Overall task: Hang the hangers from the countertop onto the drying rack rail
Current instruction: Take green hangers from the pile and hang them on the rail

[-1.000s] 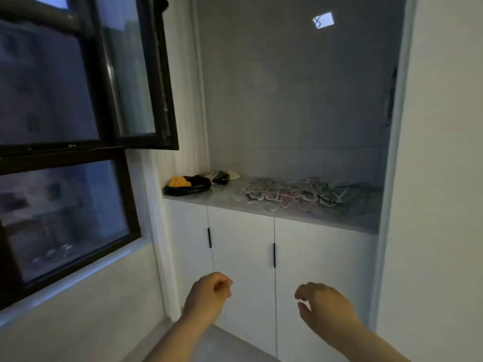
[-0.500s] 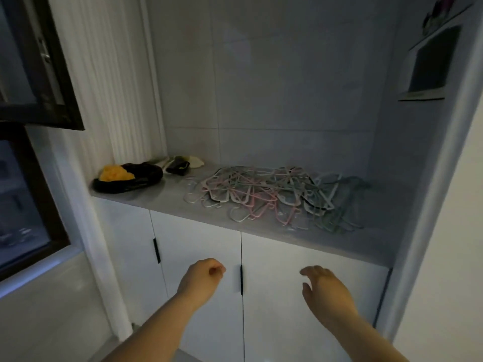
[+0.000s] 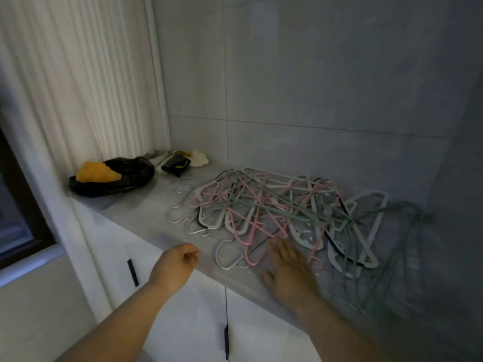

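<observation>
Grey countertop is running along a tiled wall, sitting over white cabinet doors with dark handles. All the hangers are lying on it in one tangled pile: pink, white, green, a few dark ones, flat and overlapping. Positions relative to that pile:
- left, well apart: black bag is lying on the counter with its mouth open, and an orange lump is sitting inside it and poking out; can't tell what the lump is
- back-left, against the wall: small dark item and pale cloth-like pieces are sitting bunched together, too blurred to ID
- further left: ribbed white panel is rising from counter level, with a dark window frame beyond it
- near side: right hand is hovering flat over the counter, fingers straight and spread, gripping nothing; fingertips are reaching the nearest pink hanger, but with the motion blur I can't tell if they're touching it
- near-left: left hand is hanging at the counter's front edge, fingers curled into a fist, holding nothing, apart from the pile
</observation>
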Demonstrator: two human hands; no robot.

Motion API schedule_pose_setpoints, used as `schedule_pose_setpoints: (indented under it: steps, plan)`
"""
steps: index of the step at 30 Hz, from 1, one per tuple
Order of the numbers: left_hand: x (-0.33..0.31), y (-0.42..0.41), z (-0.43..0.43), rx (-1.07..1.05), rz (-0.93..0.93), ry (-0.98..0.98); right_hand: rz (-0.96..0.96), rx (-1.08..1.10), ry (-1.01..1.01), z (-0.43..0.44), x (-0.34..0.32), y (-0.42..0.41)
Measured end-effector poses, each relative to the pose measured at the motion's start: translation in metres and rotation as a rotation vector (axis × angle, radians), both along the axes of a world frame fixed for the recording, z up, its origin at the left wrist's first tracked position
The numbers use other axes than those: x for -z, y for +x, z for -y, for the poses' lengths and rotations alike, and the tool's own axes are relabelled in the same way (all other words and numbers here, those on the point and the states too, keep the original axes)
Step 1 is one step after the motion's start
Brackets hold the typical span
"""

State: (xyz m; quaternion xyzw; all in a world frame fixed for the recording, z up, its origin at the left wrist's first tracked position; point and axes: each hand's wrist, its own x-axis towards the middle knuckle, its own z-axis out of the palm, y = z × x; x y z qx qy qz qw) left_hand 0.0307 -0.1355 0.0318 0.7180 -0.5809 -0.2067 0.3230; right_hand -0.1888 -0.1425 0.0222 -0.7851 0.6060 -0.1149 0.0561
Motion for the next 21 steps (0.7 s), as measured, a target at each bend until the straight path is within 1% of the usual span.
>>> schedule_pose_setpoints:
  steps: [2, 4, 10, 13, 14, 16, 21]
  plan:
    - [-0.006, -0.002, 0.024, -0.013, 0.004, -0.028, 0.013, 0.018, 0.009, 0.012, 0.006, 0.003]
    - [-0.01, -0.005, 0.049, 0.008, 0.051, -0.021, 0.009, 0.038, 0.024, 0.017, 0.009, 0.003]
    - [-0.025, -0.017, 0.119, 0.144, 0.29, 0.017, -0.024, 0.035, -0.014, 0.024, 0.015, 0.002]
    - [-0.025, -0.016, 0.145, 0.168, 0.444, 0.123, -0.002, 0.103, -0.054, 0.026, 0.017, 0.004]
    - [-0.023, -0.014, 0.153, 0.175, 0.45, 0.165, -0.021, 0.132, -0.092, 0.028, 0.018, 0.005]
    - [-0.018, -0.012, 0.163, 0.185, 0.421, 0.208, 0.007, 0.181, -0.085, 0.03, 0.021, 0.005]
    - [-0.019, -0.005, 0.17, 0.161, 0.456, 0.174, -0.014, 0.178, -0.133, 0.03, 0.027, 0.006]
